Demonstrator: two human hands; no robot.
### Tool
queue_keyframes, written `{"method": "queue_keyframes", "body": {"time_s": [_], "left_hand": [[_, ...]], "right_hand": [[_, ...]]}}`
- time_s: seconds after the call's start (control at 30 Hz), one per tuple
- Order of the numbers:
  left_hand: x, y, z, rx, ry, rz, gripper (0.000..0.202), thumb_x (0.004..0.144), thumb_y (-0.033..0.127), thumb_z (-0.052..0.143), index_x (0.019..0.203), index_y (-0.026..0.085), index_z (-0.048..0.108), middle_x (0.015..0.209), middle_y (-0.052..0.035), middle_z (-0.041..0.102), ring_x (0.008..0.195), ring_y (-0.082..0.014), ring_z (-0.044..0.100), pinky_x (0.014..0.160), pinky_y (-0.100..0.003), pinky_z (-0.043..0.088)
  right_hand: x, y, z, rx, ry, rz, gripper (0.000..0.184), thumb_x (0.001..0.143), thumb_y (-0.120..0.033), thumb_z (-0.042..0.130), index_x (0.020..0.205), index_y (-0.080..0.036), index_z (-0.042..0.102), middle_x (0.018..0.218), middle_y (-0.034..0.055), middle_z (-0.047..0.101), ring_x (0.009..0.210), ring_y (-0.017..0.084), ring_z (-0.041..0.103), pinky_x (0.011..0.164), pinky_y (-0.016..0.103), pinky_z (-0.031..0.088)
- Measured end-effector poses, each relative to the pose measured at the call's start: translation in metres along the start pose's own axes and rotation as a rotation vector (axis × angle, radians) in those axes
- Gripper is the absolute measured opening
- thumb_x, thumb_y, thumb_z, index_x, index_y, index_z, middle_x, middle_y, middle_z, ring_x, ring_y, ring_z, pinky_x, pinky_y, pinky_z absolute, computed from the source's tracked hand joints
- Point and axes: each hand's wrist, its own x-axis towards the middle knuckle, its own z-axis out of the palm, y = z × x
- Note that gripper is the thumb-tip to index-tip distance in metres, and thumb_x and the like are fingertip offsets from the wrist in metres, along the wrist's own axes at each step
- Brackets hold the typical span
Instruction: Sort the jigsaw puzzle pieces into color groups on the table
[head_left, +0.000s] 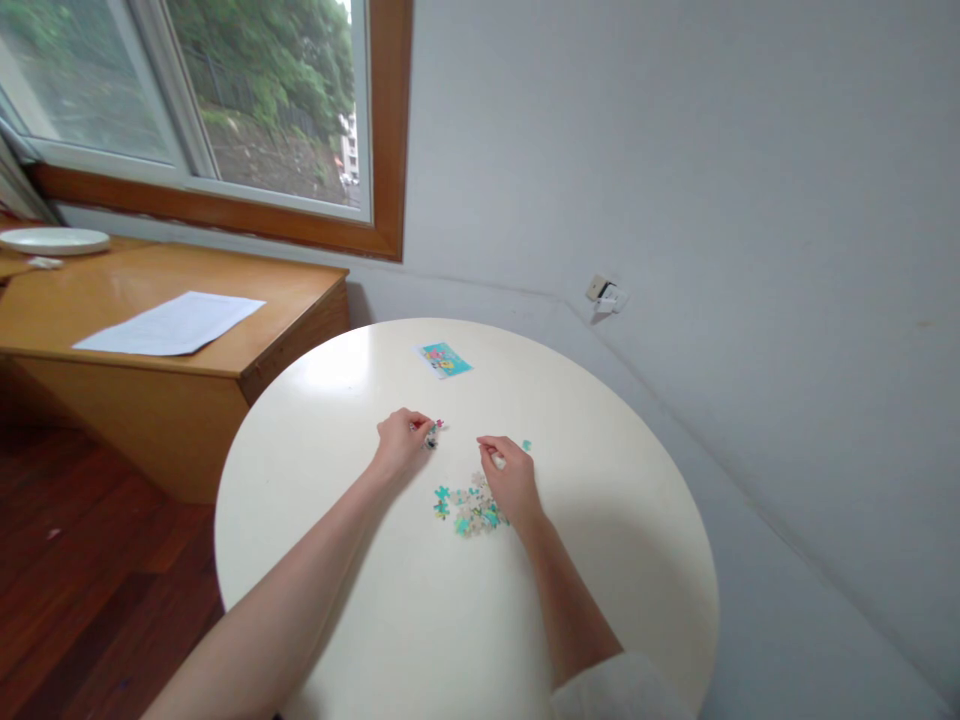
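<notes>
My left hand [403,438] is pinched at the left of the table's middle, with a few small jigsaw puzzle pieces [431,437] at its fingertips, one showing pink. Across a short gap, my right hand [511,478] has thumb and forefinger brought together above the tabletop; whatever lies between them is too small to make out. Beneath and beside the right hand is a loose heap of puzzle pieces [472,515], teal, yellow and pale grey, partly hidden by that hand. A single teal piece [526,445] lies just beyond its knuckles.
On the round white table [337,590], a colourful teal picture card [444,360] lies toward the far edge. A wooden desk [300,290] at the left bears a white paper sheet [172,323] and a white plate [54,240]. A socket with plug [607,295] is on the wall.
</notes>
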Motion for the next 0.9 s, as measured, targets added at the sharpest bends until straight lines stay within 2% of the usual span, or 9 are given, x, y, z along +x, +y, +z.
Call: {"method": "queue_keyframes", "body": {"time_s": [0.2, 0.9], "left_hand": [[0.0006, 0.0016, 0.0011, 0.124, -0.061, 0.018, 0.020, 0.077, 0.024, 0.053, 0.077, 0.020, 0.073, 0.085, -0.0079, 0.070, 0.083, -0.0222, 0.060, 0.076, -0.033, 0.035], [-0.0019, -0.0029, 0.0051, 0.175, -0.069, 0.121, 0.023, 0.078, 0.022, 0.050, 0.079, 0.023, 0.073, 0.087, -0.0084, 0.069, 0.087, -0.0244, 0.058, 0.077, -0.036, 0.033]], "right_hand": [[-0.0003, -0.0006, -0.0005, -0.011, -0.023, 0.014, 0.022, 0.078, -0.016, 0.045, 0.084, -0.017, 0.065, 0.080, 0.0064, 0.067, 0.070, 0.016, 0.061, 0.070, 0.029, 0.050], [-0.0006, 0.0002, -0.0005, -0.019, -0.039, 0.015, 0.022, 0.078, -0.015, 0.045, 0.084, -0.018, 0.065, 0.080, 0.0060, 0.067, 0.071, 0.016, 0.061, 0.072, 0.030, 0.050]]}}
